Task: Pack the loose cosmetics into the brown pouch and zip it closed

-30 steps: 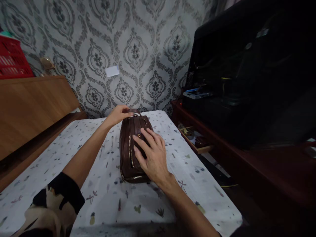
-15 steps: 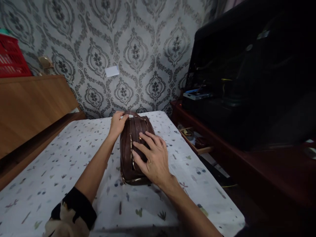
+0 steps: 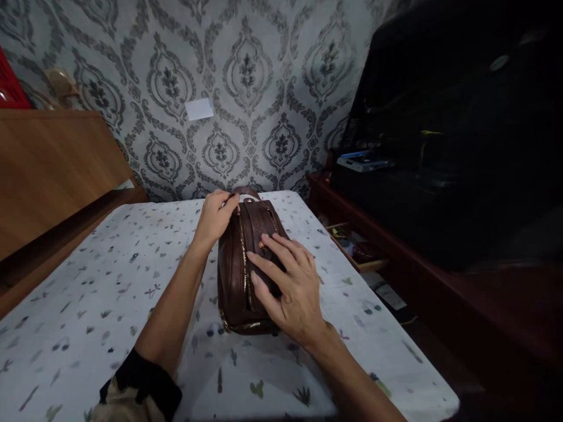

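A dark brown leather bag (image 3: 233, 281) with gold-toned zippers lies on the table, its handle strap (image 3: 247, 191) at the far end. My left hand (image 3: 216, 220) is closed at the bag's far left corner, thumb and fingers pinched by the upper end of the long zipper (image 3: 244, 258). Whether they grip a zipper pull or the base of the strap is hidden. Spread fingers of my right hand (image 3: 292, 281) rest on the bag's upper face, beside a small gold stud (image 3: 261, 244). That palm covers the bag's near right part.
A white patterned cloth (image 3: 145, 316) covers the table. Patterned wallpaper stands behind, with a white switch plate (image 3: 199, 109). To the left is a wooden panel (image 3: 57, 170); at the right, a large black screen (image 3: 431, 140) above a dark red cabinet with an open drawer (image 3: 372, 265).
My left hand has shifted from the handle strap slightly right to the zipper's far end. My right hand stays spread on the bag. The view has moved a little closer.
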Tool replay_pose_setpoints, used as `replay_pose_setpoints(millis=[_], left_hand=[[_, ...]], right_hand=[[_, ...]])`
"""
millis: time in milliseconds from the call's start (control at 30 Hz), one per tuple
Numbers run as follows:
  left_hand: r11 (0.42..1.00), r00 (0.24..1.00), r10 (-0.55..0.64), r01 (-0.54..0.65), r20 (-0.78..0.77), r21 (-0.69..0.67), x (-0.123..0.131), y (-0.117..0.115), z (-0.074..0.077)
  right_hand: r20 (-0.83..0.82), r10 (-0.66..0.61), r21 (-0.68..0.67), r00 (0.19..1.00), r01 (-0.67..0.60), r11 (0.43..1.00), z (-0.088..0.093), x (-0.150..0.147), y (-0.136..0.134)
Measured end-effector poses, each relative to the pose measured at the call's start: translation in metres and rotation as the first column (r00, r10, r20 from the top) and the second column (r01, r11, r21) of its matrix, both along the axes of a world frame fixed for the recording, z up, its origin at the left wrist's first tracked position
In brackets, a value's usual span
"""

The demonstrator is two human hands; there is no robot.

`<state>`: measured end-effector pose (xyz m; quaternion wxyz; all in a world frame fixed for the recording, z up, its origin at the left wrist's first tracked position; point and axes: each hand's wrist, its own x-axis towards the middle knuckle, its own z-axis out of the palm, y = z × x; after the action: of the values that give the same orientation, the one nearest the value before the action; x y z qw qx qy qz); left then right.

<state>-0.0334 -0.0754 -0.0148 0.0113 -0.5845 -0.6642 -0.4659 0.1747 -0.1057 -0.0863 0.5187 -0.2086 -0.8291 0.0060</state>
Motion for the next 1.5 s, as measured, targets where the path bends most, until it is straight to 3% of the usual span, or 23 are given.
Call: replay_pose_setpoints(millis=[167,267,400,567,1033,1300,1400,1500], left_hand=[[0.996,0.997,-0.081,0.080,-0.019,-0.034,0.002,-0.006,0.007],[0.996,0.995,-0.050,0.045,-0.082,-0.072,0.005,-0.010,0.009],[1.000,0.988,0.004,-0.004,-0.153,0.001,0.018,-0.012,0.008],[0.994,0.980,-0.080,0.092,-0.184,0.059,0.039,-0.013,0.006],[0.961,0.959,-0.271,0.266,0.085,0.075,0.044,-0.014,0.010],[0.971,0.953,-0.240,0.233,0.183,0.061,0.050,-0.015,0.012],[0.966,0.935,-0.259,0.248,0.241,0.074,0.048,-0.014,0.011],[0.937,0.885,-0.350,0.324,0.306,0.133,0.046,-0.013,0.008]], right_hand=[[-0.029,0.016,-0.012,0.999,-0.016,1.000,-0.003,0.002,-0.002],[-0.081,0.011,-0.024,0.997,-0.013,1.000,-0.006,0.002,-0.005],[-0.140,-0.004,-0.028,0.990,0.000,1.000,-0.008,0.000,-0.007],[-0.187,0.007,-0.012,0.982,-0.009,1.000,-0.009,-0.002,-0.006],[-0.159,0.028,0.001,0.987,-0.029,1.000,-0.006,0.001,-0.006],[-0.125,0.017,-0.019,0.992,-0.019,1.000,-0.007,0.001,-0.007],[-0.120,0.019,-0.023,0.993,-0.022,1.000,-0.007,0.001,-0.006],[-0.116,0.038,-0.049,0.993,-0.044,0.998,-0.008,0.002,-0.005]])
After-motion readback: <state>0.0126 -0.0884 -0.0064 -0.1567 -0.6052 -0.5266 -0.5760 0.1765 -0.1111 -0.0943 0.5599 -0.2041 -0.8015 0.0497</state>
